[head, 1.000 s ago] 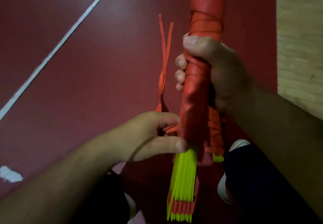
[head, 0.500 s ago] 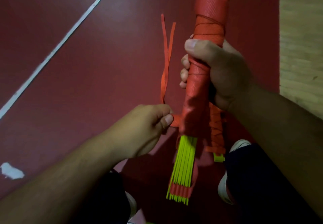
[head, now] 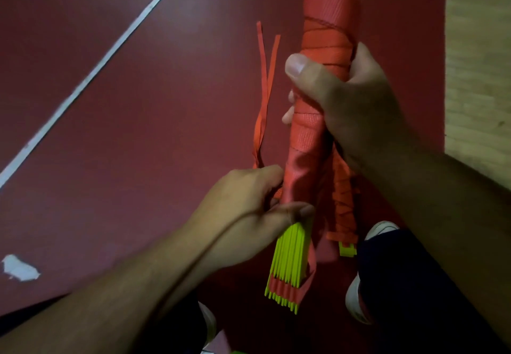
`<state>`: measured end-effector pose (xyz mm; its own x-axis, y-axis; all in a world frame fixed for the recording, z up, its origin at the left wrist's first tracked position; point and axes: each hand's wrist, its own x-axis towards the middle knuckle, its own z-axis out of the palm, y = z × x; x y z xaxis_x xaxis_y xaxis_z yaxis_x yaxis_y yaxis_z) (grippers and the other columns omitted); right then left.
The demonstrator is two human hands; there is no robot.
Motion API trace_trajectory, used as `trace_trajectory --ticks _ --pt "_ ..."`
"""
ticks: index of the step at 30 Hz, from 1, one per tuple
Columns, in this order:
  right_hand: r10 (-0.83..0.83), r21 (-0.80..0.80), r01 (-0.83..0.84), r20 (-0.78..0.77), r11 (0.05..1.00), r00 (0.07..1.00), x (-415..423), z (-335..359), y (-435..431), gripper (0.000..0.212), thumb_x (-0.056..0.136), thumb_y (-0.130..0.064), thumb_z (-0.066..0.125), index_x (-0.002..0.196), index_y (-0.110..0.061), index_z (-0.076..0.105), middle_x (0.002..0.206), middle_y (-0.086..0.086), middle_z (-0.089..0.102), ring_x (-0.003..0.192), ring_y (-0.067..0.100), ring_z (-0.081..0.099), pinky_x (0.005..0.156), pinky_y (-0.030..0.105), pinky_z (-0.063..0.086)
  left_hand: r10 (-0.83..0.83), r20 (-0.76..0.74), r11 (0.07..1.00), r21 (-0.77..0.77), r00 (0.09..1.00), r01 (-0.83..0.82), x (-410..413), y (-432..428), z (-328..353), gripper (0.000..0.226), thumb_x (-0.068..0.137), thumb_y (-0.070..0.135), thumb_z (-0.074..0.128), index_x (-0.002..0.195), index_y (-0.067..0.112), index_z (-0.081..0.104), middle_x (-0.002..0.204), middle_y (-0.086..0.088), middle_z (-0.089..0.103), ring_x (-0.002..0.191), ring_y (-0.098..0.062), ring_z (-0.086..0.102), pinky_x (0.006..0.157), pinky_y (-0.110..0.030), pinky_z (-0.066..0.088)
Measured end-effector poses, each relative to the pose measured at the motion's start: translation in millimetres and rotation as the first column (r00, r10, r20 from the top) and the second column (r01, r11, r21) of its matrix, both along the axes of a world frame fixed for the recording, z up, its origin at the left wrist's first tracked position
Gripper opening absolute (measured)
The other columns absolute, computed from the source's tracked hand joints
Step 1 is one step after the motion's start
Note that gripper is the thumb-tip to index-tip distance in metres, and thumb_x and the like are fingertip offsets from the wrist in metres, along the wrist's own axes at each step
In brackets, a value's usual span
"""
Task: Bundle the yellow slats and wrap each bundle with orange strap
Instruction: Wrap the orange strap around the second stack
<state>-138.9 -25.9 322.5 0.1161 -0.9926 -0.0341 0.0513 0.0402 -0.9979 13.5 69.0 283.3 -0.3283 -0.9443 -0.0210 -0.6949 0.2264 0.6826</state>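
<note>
Red floor [head: 138,160] behind the bundle of yellow slats [head: 290,254], gripped mid-length by the right hand [head: 348,105]; the orange strap [head: 301,176] is pinched at the bundle's lower wrapped edge by the left hand [head: 249,210] and should be kept taut while tucked.

Dark red floor [head: 138,160], diagonal white line [head: 91,77], white scuff [head: 19,268] lower left, pale wooden strip [head: 478,77] at right

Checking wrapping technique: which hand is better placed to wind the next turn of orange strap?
Left. The left hand pinches the orange strap at the wrap's lower edge, where the yellow slats emerge. The right hand grips the bundle higher up, steadying it.
</note>
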Motion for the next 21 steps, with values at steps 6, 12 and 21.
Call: trace_trajectory --ticks 6,12,21 --pt "0.457 0.043 -0.563 0.534 0.826 0.711 -14.8 -3.0 -7.2 0.077 0.056 -0.049 0.084 0.119 -0.017 0.054 0.099 0.010 0.071 0.085 0.028 0.070 0.088 0.048 0.053 -0.125 -0.158 0.991 0.030 0.979 0.132 7.3 -9.2 9.6 0.041 0.089 0.053 0.060 0.090 0.012 0.064 0.072 -0.002 0.059 0.063 -0.022 0.053 0.058 -0.039 0.045" --pt "0.428 0.177 -0.612 0.567 0.771 0.704 -13.8 0.3 -1.0 0.021 0.081 -0.028 0.074 0.095 -0.018 0.062 0.077 0.003 0.065 0.065 0.019 0.064 0.069 0.037 0.058 -0.182 -0.299 0.951 0.188 0.937 0.244 9.2 -10.2 3.8 0.039 0.092 0.055 0.058 0.096 0.017 0.065 0.077 -0.014 0.063 0.070 -0.037 0.062 0.063 -0.048 0.050" --pt "0.004 0.229 -0.059 0.234 0.972 0.972 1.6 -9.3 -4.9 0.014 0.090 -0.025 0.069 0.084 -0.016 0.061 0.071 0.010 0.062 0.059 0.024 0.061 0.065 0.044 0.056 -0.002 0.161 0.979 0.201 0.987 -0.031 1.8 -6.1 -0.1 0.061 0.063 0.088 0.044 0.081 0.029 0.050 0.068 0.006 0.055 0.059 -0.008 0.051 0.055 -0.032 0.041"
